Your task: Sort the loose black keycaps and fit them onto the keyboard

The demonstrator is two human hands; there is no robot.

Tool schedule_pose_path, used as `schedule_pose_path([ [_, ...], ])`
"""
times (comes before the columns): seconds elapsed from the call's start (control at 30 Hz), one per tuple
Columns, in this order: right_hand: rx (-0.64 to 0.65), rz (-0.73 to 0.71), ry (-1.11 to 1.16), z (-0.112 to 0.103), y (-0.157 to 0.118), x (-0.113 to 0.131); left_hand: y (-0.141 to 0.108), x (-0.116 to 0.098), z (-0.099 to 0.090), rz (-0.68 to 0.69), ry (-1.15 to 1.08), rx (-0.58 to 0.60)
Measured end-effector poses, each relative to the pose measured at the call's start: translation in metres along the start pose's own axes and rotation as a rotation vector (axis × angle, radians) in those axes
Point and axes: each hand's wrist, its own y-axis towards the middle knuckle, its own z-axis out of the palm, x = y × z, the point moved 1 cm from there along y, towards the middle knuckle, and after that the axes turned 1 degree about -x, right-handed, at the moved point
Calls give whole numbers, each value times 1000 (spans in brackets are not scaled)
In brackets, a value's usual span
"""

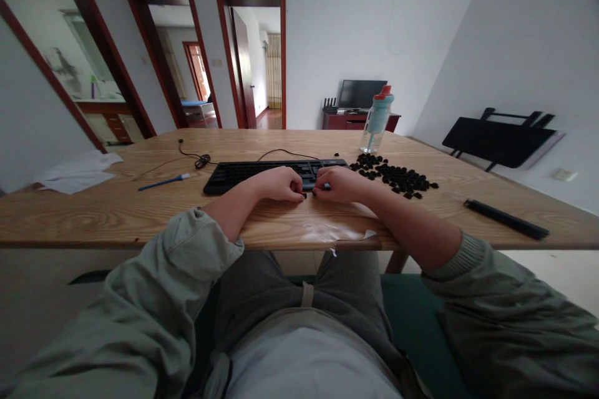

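Observation:
My left hand is closed in a pinch just in front of the black keyboard, a small black keycap at its fingertips. Facing it, my right hand is also pinched, with another dark keycap at its fingertips. A short gap separates the two hands, low over the tabletop. Part of the keyboard is hidden behind both hands. A loose pile of black keycaps spreads to the right of the keyboard.
A clear bottle with a red lid stands behind the pile. Left of the keyboard lie a blue brush-like tool, a coiled cable and white paper. A long black bar rests near the right front edge of the wooden table.

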Motion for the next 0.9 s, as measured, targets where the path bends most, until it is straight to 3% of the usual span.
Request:
schedule_pose_path([
  [0.4,39,144,131,-8,-6,-11,3,10,1,36,-9,-30],
  [0.9,203,170,292,-6,-7,-17,4,11,4,61,-48,-33],
])
